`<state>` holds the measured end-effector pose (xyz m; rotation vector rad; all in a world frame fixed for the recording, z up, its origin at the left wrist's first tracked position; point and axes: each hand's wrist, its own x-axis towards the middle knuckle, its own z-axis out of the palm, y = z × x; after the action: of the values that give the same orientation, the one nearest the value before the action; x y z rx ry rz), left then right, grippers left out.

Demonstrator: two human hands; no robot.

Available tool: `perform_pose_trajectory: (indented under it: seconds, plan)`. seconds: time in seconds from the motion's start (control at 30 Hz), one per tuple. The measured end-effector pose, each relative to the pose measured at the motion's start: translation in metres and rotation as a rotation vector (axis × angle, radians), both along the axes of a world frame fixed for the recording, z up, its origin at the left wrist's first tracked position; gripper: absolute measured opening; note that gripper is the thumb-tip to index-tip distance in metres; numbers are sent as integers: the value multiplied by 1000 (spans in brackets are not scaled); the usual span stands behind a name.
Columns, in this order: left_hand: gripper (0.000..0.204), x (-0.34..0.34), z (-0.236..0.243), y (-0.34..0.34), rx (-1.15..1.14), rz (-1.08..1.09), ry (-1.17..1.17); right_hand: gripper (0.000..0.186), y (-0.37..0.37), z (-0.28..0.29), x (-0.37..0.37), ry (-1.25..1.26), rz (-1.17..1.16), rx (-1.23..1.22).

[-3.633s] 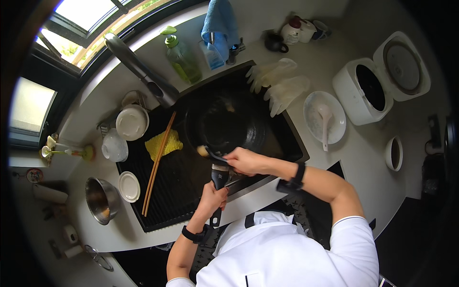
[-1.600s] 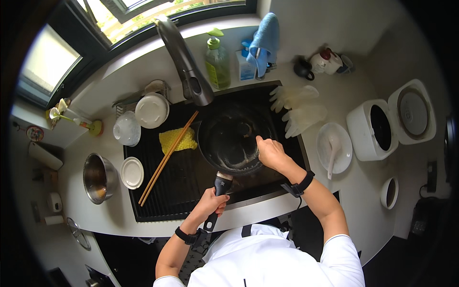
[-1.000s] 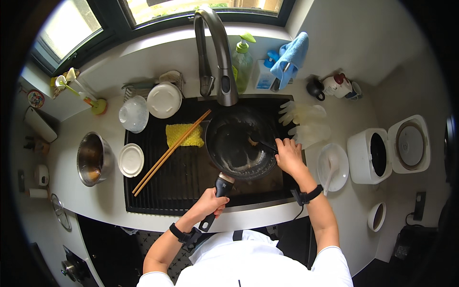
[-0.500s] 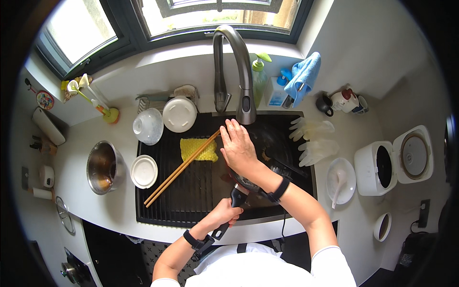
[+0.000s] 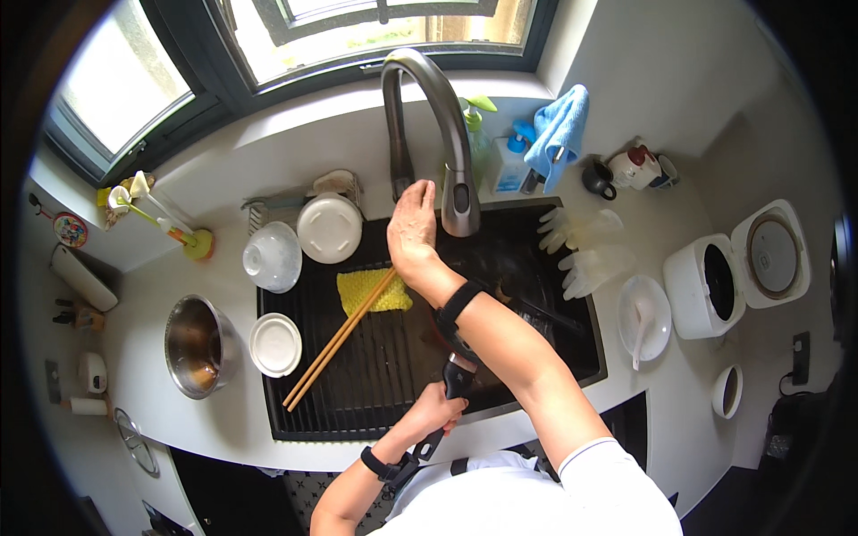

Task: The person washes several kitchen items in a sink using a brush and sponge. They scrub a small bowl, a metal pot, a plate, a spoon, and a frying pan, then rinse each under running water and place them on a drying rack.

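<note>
My left hand (image 5: 434, 410) is closed around the black handle (image 5: 459, 377) of a pan held over the front of the black sink (image 5: 375, 393). My right forearm hides most of the pan's body. My right hand (image 5: 414, 230) is stretched out, fingers straight and close together, with its fingertips by the base and lever of the dark grey faucet (image 5: 451, 125); whether they touch the lever I cannot tell. Left of that hand, a yellow textured cloth (image 5: 365, 290) lies on the sink's ribbed rack, with a pair of wooden chopsticks (image 5: 340, 340) slanting across its edge.
White bowls (image 5: 329, 229) and a round white lid (image 5: 275, 346) sit left of the sink, beside a steel pot (image 5: 194, 344). Clear gloves (image 5: 590, 255) hang over the right rim. A plate with a spoon (image 5: 643, 317) and an open rice cooker (image 5: 703, 286) stand farther right.
My right hand has moved from over the sink's middle up and left to the faucet base. The left hand keeps its hold on the pan handle. The whole view has shifted slightly.
</note>
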<state>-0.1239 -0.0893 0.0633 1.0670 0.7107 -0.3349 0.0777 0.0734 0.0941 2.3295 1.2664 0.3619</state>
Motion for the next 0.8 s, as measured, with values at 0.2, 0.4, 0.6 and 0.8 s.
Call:
perform_pose_trajectory:
  seconds: [0.2,0.4,0.6,0.8]
  plan:
    - [21,7,1,-5,-73,79,17,50,-50,-18,-15,39,213,296]
    - [24,11,5,-6,-48,122,28,45,-205,-42,25,465,321,476]
    - [21,17,4,-19,63,128,57,65,-300,-91,102,310,-69,188]
    - [20,16,-1,-35,218,119,116,44,-313,-98,99,753,-29,444]
